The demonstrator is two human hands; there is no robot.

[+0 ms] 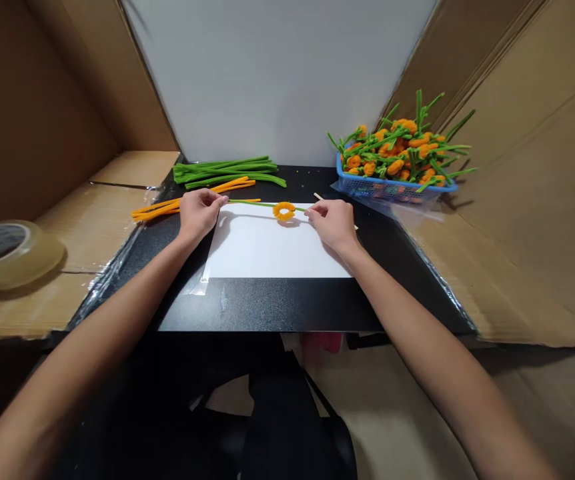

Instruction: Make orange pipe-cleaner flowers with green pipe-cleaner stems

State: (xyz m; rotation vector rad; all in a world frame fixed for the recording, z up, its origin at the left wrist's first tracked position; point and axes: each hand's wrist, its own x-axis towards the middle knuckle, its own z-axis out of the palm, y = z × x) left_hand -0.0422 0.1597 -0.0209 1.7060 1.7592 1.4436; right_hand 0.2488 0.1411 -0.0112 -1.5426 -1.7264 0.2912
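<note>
Between my two hands a green pipe cleaner stretches sideways above a white sheet of paper. An orange pipe cleaner ring hangs on it, a little nearer my right hand. My left hand is closed, pinching the green pipe cleaner's left end between thumb and fingertips. Its right end is pinched by my right hand. Part of a thin pale stick shows behind my right hand; the rest of it is mostly hidden.
Green pipe cleaners and orange pipe cleaners lie at the back left. At the back right stands a blue basket heaped with orange and green pipe cleaner pieces. A tape roll rests on cardboard at left. Cardboard walls flank the black table.
</note>
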